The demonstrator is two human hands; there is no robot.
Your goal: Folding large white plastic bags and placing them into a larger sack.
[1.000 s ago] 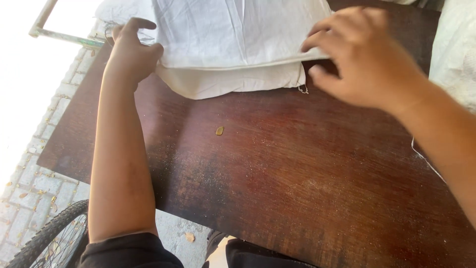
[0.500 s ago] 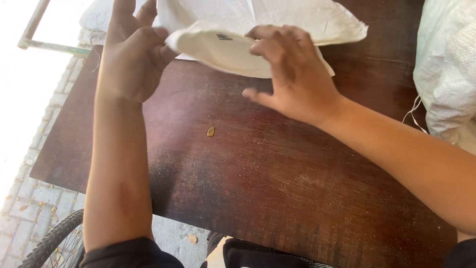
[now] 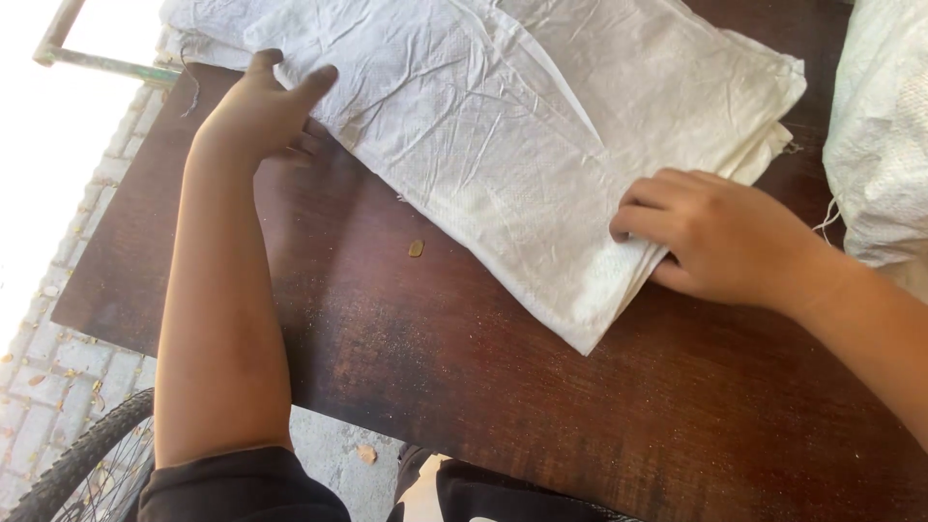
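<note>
Woven sacks (image 3: 503,145), white and crinkled, lie in a flat stack on the dark wooden tabletop (image 3: 541,406), and every place below is given relative to that stack. Judging by how the layers sit, the stack is already folded over and laid down, with its near corner pointing toward the person; what looks unfinished is the squaring-up, since the edges on the right side fan out in several thin leaves rather than lining up.

At the stack's left edge the left hand (image 3: 261,111) rests with fingers spread, palm down, pressing on the fabric where it meets the wood. At the stack's lower right edge the right hand (image 3: 720,237) has its fingers curled together, tips tucked against the loose layered edges; whether they pinch a layer cannot be told.

The material shows a fine plastic weave with sharp creases and a dull sheen, stiff enough to hold folds. The tabletop is a smooth brown veneer, dusted with pale grit. A small tan seed or chip (image 3: 416,248) lies just off the stack's near left edge. Right of the stack, another white woven bag (image 3: 884,145) bulges, frayed threads trailing. Far below left, a bicycle tyre (image 3: 77,454) shows over brick paving.
</note>
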